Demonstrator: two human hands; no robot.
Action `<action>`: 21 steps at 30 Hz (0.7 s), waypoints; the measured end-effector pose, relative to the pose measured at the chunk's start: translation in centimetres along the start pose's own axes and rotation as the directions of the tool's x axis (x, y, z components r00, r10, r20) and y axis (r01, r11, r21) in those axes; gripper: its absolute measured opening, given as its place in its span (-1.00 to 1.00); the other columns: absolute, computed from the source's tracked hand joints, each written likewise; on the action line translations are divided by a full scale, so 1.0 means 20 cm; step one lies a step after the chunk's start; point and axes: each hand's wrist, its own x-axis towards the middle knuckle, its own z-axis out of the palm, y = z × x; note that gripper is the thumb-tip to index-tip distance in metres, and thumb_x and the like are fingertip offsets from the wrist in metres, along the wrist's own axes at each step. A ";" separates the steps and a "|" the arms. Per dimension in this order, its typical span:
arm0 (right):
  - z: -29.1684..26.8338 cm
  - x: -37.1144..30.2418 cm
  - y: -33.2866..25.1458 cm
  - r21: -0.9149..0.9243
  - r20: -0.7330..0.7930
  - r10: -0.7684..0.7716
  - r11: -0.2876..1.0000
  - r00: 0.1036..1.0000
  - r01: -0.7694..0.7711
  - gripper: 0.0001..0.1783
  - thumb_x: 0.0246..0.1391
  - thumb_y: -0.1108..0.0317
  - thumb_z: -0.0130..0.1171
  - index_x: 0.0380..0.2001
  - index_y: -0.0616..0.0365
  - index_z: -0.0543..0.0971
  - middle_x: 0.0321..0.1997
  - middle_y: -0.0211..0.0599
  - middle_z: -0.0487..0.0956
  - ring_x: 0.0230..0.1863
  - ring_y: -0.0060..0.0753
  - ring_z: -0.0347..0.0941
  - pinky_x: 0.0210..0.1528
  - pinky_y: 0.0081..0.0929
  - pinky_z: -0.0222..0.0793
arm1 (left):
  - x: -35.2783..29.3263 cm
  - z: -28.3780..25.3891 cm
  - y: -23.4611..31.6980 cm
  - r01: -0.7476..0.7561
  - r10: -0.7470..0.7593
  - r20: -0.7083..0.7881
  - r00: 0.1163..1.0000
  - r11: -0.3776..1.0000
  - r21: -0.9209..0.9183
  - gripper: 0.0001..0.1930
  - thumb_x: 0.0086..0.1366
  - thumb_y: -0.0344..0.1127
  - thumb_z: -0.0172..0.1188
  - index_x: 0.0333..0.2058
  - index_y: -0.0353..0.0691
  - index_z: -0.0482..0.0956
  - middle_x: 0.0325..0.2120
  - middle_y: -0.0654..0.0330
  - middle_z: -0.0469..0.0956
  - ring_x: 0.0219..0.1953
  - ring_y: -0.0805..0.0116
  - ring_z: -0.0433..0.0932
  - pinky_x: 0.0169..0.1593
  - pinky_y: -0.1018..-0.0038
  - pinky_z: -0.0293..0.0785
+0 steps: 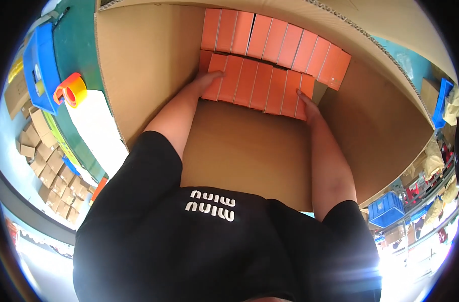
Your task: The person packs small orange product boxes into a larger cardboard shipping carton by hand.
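Both my arms reach down into a large open cardboard carton (249, 151). Between my hands is a row of several thin orange boxes (254, 85), standing side by side. My left hand (207, 81) presses on the row's left end, and my right hand (307, 103) presses on its right end, so the row is squeezed between them. Beyond it, against the carton's far wall, stands another row of orange boxes (274, 43). The near row slightly overlaps the lower edge of the far one. Part of an orange box (205, 58) shows behind my left hand.
Left of the carton, a green table (78, 45) bears a blue bin (40, 70) and an orange tape dispenser with yellow tape (71, 91). Many brown cartons (58, 171) are stacked at far left. At right are a blue crate (386, 209) and shelving. Cardboard flaps rise around the opening.
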 end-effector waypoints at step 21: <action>0.02 0.13 0.18 -0.433 -0.354 -0.512 0.831 0.782 0.349 -0.19 0.06 -0.21 0.45 0.06 0.28 0.48 0.14 0.00 0.60 0.14 -0.02 0.55 0.18 -0.19 0.46 | 0.03 0.28 -0.03 -0.061 0.604 -0.592 0.534 0.725 0.686 -0.53 0.43 0.14 0.08 -0.06 -0.19 0.53 -0.19 -0.18 0.66 -0.14 -0.24 0.65 -0.06 -0.10 0.55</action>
